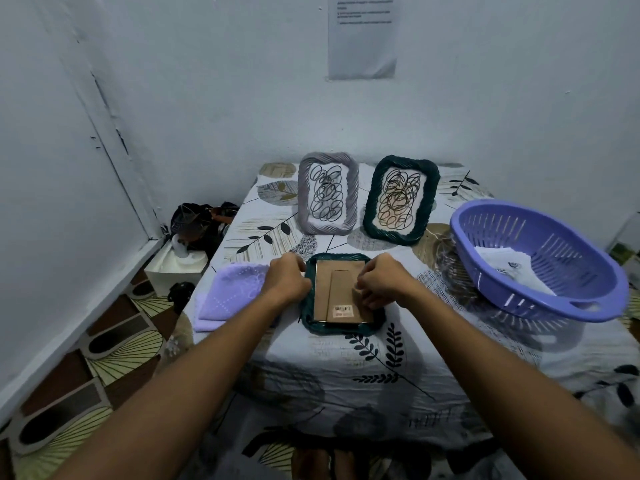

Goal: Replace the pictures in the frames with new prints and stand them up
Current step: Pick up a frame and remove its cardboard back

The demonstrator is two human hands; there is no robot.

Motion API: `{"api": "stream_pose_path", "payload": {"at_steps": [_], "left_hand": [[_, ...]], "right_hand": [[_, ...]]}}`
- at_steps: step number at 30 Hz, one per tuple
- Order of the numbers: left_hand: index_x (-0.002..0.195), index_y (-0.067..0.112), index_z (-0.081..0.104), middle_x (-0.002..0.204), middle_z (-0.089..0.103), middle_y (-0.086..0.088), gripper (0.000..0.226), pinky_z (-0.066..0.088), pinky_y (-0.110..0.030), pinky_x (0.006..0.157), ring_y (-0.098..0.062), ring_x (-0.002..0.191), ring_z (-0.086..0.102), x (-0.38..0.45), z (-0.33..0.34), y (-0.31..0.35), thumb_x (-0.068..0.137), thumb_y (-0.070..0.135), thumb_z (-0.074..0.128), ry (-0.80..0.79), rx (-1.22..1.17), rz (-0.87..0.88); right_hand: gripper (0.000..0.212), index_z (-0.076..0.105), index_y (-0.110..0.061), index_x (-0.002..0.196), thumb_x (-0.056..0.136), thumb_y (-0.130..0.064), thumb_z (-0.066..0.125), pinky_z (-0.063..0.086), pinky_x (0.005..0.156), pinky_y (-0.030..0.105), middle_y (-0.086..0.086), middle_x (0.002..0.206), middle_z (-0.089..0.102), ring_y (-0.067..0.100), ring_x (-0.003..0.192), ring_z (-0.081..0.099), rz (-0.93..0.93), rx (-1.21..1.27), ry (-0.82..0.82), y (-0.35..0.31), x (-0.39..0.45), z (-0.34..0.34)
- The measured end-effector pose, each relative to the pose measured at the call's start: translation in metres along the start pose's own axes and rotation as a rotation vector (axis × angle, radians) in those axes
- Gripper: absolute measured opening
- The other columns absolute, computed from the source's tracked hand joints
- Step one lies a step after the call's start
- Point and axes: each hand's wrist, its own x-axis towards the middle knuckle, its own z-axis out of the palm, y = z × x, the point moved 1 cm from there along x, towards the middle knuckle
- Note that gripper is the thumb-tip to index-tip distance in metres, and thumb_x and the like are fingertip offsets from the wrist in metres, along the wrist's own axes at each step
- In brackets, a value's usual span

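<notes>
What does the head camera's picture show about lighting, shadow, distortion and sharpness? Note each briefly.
Head view: dim, bluish, even light with no glare; the purple colander casts a soft shadow on the tablecloth; wide-angle distortion bows the wall corner and stretches the forearms; the notice on the wall is too blurred to read; the face-down green frame is fairly sharp.

Home room, leaf-print tablecloth (pixel 363 368), patterned floor mat (pixel 104 358)

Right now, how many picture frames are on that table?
3. A grey frame stands at the back, a dark green frame stands to its right, and another green frame lies face down under both hands. None seems hidden.
</notes>
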Motion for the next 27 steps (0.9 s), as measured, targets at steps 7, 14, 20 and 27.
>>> {"api": "stream_pose_path", "payload": {"at_steps": [7, 14, 20, 27], "left_hand": [[0.101, 0.001, 0.07, 0.108, 0.067, -0.018, 0.021, 0.045, -0.026, 0.074, -0.027, 0.095, 0.062, 0.01, 0.001, -0.001, 0.081, 0.001, 0.065, -0.027, 0.1, -0.02], [0.1, 0.001, 0.071, 0.106, 0.068, -0.017, 0.021, 0.048, -0.026, 0.076, -0.023, 0.09, 0.06, 0.015, 0.0, -0.003, 0.079, 0.001, 0.072, -0.051, 0.136, -0.006], [0.1, 0.003, 0.071, 0.093, 0.065, -0.009, 0.026, 0.052, -0.03, 0.081, -0.021, 0.089, 0.061, 0.016, -0.008, -0.005, 0.076, 0.006, 0.078, -0.07, 0.131, 0.018], [0.126, 0.01, 0.061, 0.118, 0.064, -0.002, 0.057, 0.048, -0.021, 0.081, -0.01, 0.094, 0.058, 0.022, -0.021, -0.01, 0.072, 0.011, 0.08, -0.299, 0.029, 0.301]], "right_hand": [[0.012, 0.063, -0.002, 0.098, 0.086, -0.001, 0.061, 0.059, 0.061, 0.035, 0.014, 0.078, 0.069, 0.022, 0.059, 0.066, 0.011, 0.037, 0.013, 0.001, 0.011, 0.008], [0.024, 0.066, 0.001, 0.089, 0.072, -0.006, 0.081, 0.053, 0.048, 0.028, 0.015, 0.078, 0.07, 0.022, 0.056, 0.063, 0.017, 0.065, -0.003, -0.002, 0.011, 0.013], [0.024, 0.06, -0.002, 0.088, 0.073, 0.0, 0.078, 0.036, 0.034, 0.02, 0.017, 0.08, 0.068, 0.02, 0.048, 0.061, 0.054, 0.189, -0.062, -0.004, 0.011, 0.016], [0.017, 0.064, 0.003, 0.092, 0.078, 0.003, 0.073, 0.044, 0.037, 0.018, 0.011, 0.063, 0.063, 0.012, 0.042, 0.055, 0.171, 0.422, -0.137, -0.003, 0.008, 0.011]]}}
